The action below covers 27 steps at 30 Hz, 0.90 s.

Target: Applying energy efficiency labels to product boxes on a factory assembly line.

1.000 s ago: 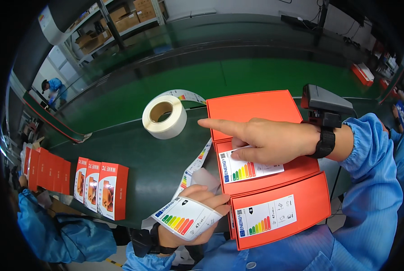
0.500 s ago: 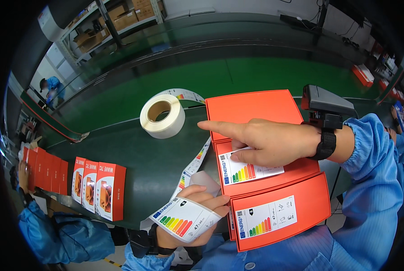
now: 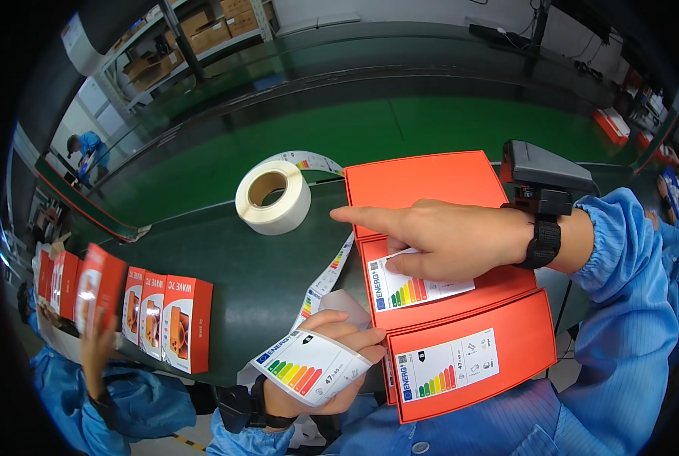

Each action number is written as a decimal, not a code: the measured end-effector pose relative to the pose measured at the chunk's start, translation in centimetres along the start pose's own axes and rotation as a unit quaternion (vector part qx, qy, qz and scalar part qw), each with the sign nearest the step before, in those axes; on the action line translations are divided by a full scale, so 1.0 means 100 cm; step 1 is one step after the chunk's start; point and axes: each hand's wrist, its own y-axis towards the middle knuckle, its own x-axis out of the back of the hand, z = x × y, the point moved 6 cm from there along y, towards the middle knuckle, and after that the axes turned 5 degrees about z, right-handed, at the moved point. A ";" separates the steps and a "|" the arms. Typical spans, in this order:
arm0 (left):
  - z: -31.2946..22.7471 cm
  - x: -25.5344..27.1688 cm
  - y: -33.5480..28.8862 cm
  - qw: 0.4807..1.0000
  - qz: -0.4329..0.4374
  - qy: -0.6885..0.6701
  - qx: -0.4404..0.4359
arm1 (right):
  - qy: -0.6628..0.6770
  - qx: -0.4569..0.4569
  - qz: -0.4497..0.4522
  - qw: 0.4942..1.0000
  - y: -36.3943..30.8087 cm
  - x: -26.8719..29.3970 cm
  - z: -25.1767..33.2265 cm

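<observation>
My right hand lies over the middle red box, index finger stretched left and other fingers partly hidden. Its thumb rests on the energy label on that box. My left hand is beside the boxes' left edge, a fingertip at the near box. Another energy label lies across its back. A label strip runs down into my left hand's fingers, which are closed around it; the grip is partly hidden. The near box carries its own label. Farther away is a plain red box.
A white label roll stands on the dark green table. Several red-and-white printed boxes stand at left. There a co-worker's hand holds a red box. A green conveyor belt runs behind.
At the left, the co-worker's hand has lifted a red box from the row and moved it right, toward the printed boxes. My hands and the labels stay nearly still.
</observation>
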 end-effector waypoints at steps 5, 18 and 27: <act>0.003 -0.002 -0.003 1.000 -0.010 -0.019 0.007 | -0.031 0.013 -0.017 0.999 0.003 -0.003 0.003; 0.009 -0.003 -0.003 0.998 -0.012 -0.066 -0.007 | -0.409 0.015 -0.187 0.893 -0.019 -0.011 0.018; 0.016 -0.003 -0.006 0.987 -0.037 -0.149 0.044 | -0.418 0.120 -0.265 0.861 -0.035 0.010 -0.019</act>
